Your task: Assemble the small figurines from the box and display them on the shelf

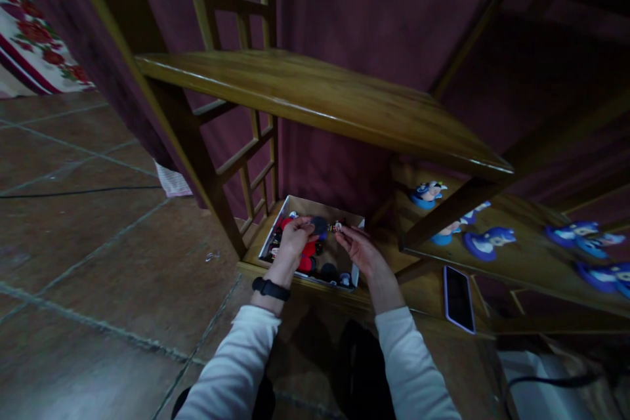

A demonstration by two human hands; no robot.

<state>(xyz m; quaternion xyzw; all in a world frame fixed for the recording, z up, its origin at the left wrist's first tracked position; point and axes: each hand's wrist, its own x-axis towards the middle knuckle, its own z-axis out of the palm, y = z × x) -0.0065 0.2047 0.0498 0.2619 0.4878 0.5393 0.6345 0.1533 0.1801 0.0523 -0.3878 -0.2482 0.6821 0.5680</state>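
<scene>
A shallow cardboard box [361,223] with white sides stands on the low wooden shelf, holding several small red and black figurines [308,251]. Above it, a small figurine with a dark round base [319,226] lies sideways between my hands. My left hand [296,236], with a black band on the wrist, pinches the base. At the other end, the fingertips of my right hand [361,247] are closed on the figurine's small dark and pale top. Its finer details are too small to make out.
A thick wooden shelf board [315,95] juts out above the box. Blue and purple figurines [487,243] lie on the wooden shelf to the right. Near its front edge lies a phone [459,299]. A slanting post [436,213] stands between box and figurines.
</scene>
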